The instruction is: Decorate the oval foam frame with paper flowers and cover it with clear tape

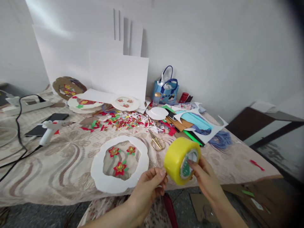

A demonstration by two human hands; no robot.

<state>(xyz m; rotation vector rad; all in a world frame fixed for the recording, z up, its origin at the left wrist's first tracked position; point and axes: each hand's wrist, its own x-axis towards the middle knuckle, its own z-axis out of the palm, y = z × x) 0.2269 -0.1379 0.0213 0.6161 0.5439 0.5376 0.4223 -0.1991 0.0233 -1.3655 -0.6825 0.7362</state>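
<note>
A thick roll of yellow packing tape [177,158] is held above the table's front edge in my right hand [205,175], thumb at its green-and-white core. At the roll's left edge, the thumb and fingers of my left hand [152,183] are pinched together; whether they hold the tape's clear end cannot be made out. Left of my hands lies a white scalloped ring [99,169] with red and gold flowers [119,168] in its see-through middle. Gold-handled scissors [158,144] rest just behind the roll.
A white glue gun [51,128] with a black cord lies left beside a dark phone [40,126]. Colourful scraps [130,120] cover the table's middle. Decorated discs [125,104], white boards [118,74] and a blue bag [166,91] stand behind; blue yarn [220,139] lies right.
</note>
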